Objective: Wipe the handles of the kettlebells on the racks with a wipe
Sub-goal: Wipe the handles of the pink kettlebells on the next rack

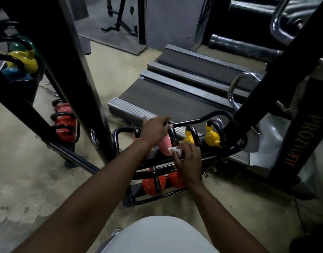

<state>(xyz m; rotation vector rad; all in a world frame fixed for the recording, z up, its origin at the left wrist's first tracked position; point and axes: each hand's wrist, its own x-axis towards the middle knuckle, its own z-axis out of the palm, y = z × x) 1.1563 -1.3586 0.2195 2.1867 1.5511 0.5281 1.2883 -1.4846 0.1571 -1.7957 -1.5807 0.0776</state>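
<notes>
A low black rack holds kettlebells on two tiers. On the upper tier sits a pink kettlebell with a black handle, and two yellow kettlebells stand to its right. My left hand grips the pink kettlebell's handle at the top. Beside the pink body, my right hand pinches a white wipe against the rack's front side. Two red kettlebells sit on the lower tier, one partly hidden by my right hand.
A second rack at left carries red kettlebells, with yellow, green and blue ones above. Thick black frame posts cross the view left and right. A treadmill deck lies just behind the rack. Bare concrete floor surrounds it.
</notes>
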